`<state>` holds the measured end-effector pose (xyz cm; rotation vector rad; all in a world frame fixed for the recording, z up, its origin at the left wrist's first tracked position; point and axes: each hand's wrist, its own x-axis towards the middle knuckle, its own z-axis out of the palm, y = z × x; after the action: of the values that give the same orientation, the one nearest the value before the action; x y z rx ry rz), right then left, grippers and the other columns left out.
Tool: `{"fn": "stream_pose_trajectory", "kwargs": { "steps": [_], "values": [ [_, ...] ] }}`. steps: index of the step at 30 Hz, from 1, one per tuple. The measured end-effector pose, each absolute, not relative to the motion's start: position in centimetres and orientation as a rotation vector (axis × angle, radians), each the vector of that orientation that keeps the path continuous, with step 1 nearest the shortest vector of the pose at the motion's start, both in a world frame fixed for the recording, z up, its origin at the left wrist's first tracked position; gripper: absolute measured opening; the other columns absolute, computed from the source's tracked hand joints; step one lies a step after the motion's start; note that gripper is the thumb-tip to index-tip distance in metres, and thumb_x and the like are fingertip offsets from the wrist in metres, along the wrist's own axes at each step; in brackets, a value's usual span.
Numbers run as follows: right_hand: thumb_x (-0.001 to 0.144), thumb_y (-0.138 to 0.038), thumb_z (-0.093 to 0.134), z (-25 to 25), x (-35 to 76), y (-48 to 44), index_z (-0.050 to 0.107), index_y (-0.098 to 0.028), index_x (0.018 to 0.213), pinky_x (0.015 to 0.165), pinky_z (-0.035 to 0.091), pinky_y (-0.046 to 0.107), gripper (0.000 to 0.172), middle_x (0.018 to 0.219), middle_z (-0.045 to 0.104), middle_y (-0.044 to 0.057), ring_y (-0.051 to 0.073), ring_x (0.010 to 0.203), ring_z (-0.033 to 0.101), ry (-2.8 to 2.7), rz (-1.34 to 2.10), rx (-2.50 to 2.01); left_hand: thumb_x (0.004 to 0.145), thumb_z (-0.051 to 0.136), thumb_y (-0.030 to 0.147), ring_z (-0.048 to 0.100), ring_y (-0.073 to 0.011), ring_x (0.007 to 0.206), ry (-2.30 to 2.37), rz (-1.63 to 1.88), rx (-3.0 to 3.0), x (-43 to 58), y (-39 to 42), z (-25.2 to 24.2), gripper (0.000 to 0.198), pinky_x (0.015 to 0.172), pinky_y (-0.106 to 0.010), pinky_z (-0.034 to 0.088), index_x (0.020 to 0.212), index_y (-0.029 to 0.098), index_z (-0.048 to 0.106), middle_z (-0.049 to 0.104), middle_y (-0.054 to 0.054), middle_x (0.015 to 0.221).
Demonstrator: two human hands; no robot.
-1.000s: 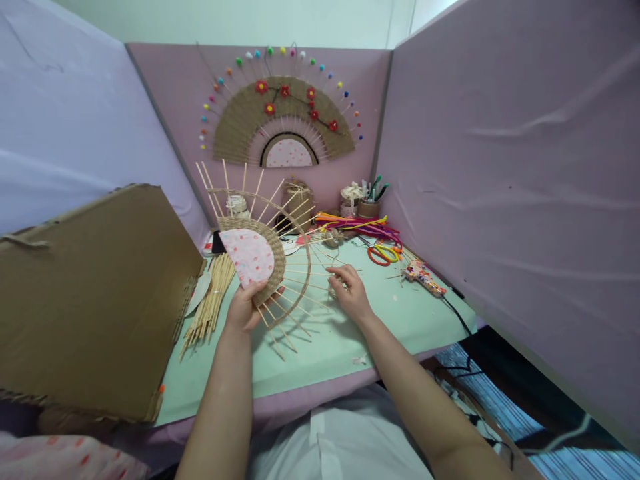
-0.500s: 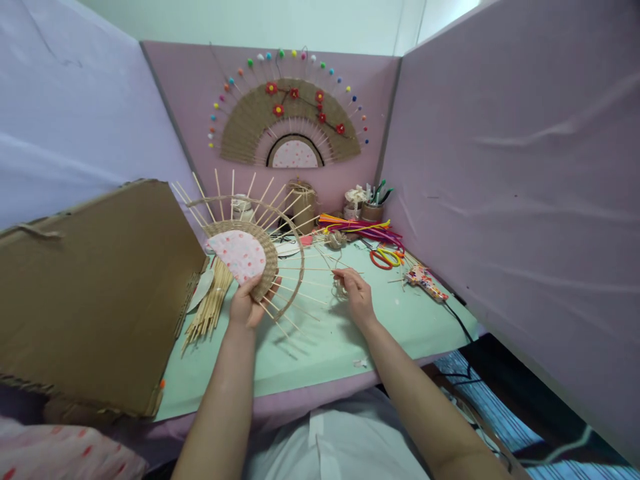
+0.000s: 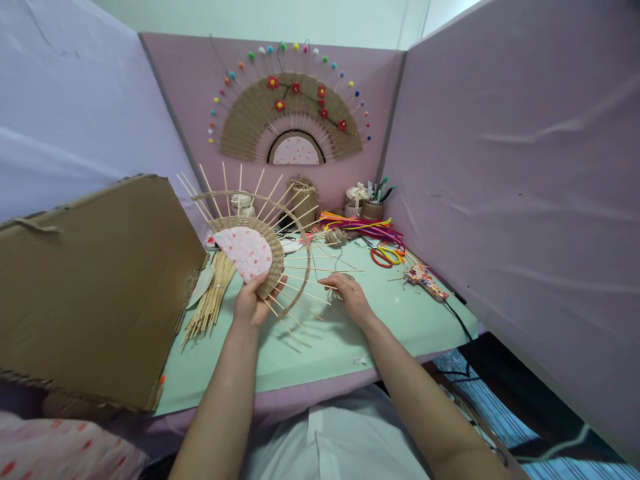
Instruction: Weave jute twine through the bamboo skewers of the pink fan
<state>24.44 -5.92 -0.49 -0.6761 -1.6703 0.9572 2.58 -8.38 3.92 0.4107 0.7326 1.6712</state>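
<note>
Above the pale green covered counter [image 3: 345, 363], your left hand [image 3: 251, 303] grips the half-round fan of pale wooden sticks and woven brown cord [image 3: 278, 257], your right hand [image 3: 349, 294] apparently pinching loose thin brown twine [image 3: 333, 295], best kept evenly taut.

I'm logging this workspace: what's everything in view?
wall fan: one, brown, back
stick fan: one, tan and dotted pink, centre
stick bundle: one, tan, left
cardboard: one, brown, far left
jar: one, whitish, back
twine roll: one, brown, back
pots: two, brownish and pale, back right
pipe cleaners: many, multicoloured, back right
scissors: count unclear, red and yellow handles, right
corded tool: one, multicoloured, right
tabletop: one, pale green, centre
partitions: three, lilac, left, back, right
left hand: one, bare, gripping stick fan
right hand: one, bare, beside stick fan
</note>
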Motion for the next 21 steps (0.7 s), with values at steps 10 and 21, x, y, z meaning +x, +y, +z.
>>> {"fn": "stream_pose_trajectory", "kwargs": {
  "steps": [10, 21],
  "values": [
    [0.087, -0.038, 0.053, -0.9, 24.1, -6.0, 0.069, -0.022, 0.104, 0.085, 0.042, 0.036, 0.029, 0.092, 0.053, 0.006, 0.019, 0.091, 0.053, -1.765, 0.725, -0.779, 0.063, 0.07, 0.007, 0.067, -0.0192, 0.084, 0.776, 1.761, 0.589, 2.7, -8.6, 3.8, 0.042, 0.085, -0.047, 0.054, 0.102, 0.02, 0.063, 0.071, -0.005, 0.097],
    [0.087, -0.029, 0.049, -1.1, 23.6, -6.5, 0.064, -0.024, 0.114, 0.085, 0.042, 0.039, 0.031, 0.097, 0.053, 0.007, 0.02, 0.094, 0.052, -1.752, 0.485, -0.844, 0.065, 0.073, 0.012, 0.066, -0.0196, 0.09, 0.725, 1.903, 0.643, 3.9, -8.8, 3.8, 0.047, 0.087, -0.046, 0.052, 0.107, 0.026, 0.06, 0.068, -0.003, 0.107]
  ]
}}
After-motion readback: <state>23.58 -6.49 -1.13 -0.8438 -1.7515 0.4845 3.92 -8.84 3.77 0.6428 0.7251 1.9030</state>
